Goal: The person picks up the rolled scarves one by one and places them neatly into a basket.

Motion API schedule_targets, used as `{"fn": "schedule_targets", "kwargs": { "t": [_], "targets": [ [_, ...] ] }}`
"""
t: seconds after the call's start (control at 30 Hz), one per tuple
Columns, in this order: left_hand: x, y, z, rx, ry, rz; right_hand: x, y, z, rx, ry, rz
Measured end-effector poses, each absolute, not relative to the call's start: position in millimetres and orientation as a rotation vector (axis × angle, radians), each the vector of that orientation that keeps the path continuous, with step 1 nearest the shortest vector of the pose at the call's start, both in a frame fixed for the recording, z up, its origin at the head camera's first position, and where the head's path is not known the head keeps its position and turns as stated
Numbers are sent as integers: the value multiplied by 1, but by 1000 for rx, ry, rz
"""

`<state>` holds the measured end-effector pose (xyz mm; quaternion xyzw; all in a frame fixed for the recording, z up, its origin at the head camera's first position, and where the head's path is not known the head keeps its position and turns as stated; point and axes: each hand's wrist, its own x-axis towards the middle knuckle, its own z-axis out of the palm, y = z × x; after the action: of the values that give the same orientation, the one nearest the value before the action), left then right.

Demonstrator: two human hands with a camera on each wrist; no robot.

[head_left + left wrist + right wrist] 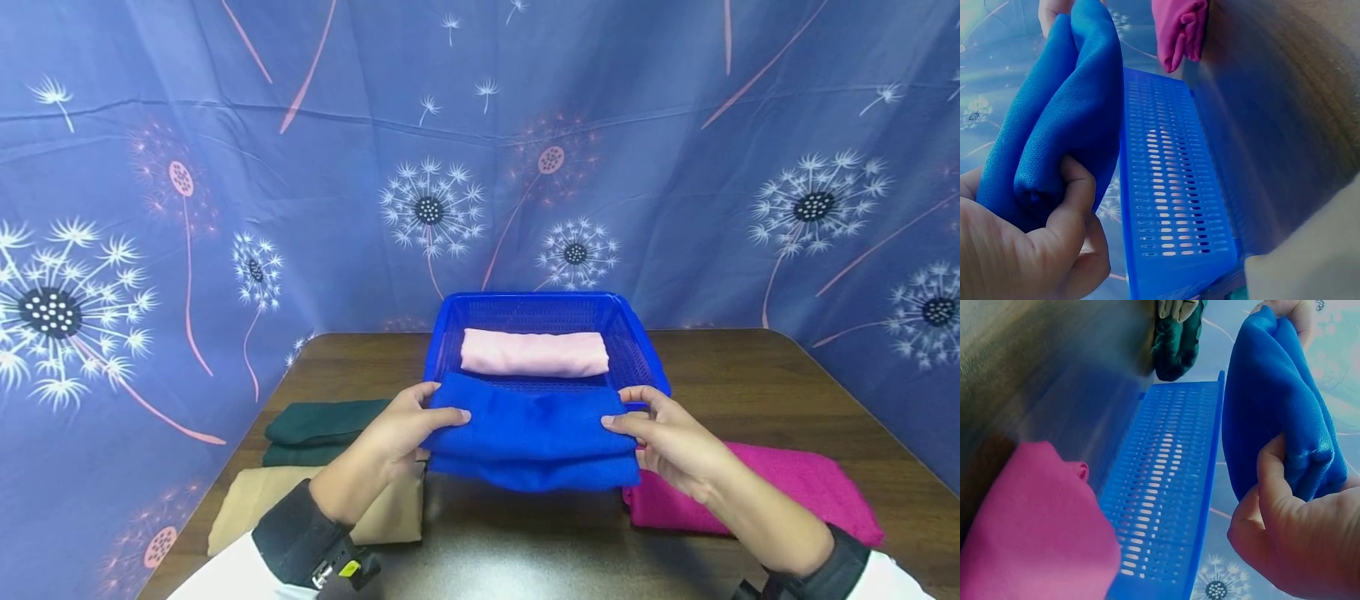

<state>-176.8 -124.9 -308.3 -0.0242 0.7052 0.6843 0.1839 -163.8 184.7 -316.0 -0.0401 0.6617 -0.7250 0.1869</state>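
Between both hands hangs a folded blue cloth (536,429), held up in front of the near side of a blue plastic basket (645,342). The left hand (405,425) pinches its left end, thumb on the near face. At the opposite end the right hand (667,437) grips it in the same way. Both wrist views show the blue cloth (1066,119) folded in layers, with fingers curled around its ends. Inside the basket lies a rolled pink cloth (534,353) near the middle. The cloth hides part of the basket's near wall.
On the left of the wooden table (720,367) lie a folded dark green cloth (322,425) and a beige cloth (390,512). A folded magenta cloth (795,492) lies on the right, partly behind the right forearm. A blue dandelion-print curtain (480,150) hangs behind the table.
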Motion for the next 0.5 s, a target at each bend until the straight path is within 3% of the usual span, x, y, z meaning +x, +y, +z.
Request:
{"fn": "schedule_targets", "kwargs": {
  "t": [0.5],
  "targets": [
    [-192,-119,-296,-80,2033,1963,-184,190,-303,-142,1899,-2052]
  ]
}}
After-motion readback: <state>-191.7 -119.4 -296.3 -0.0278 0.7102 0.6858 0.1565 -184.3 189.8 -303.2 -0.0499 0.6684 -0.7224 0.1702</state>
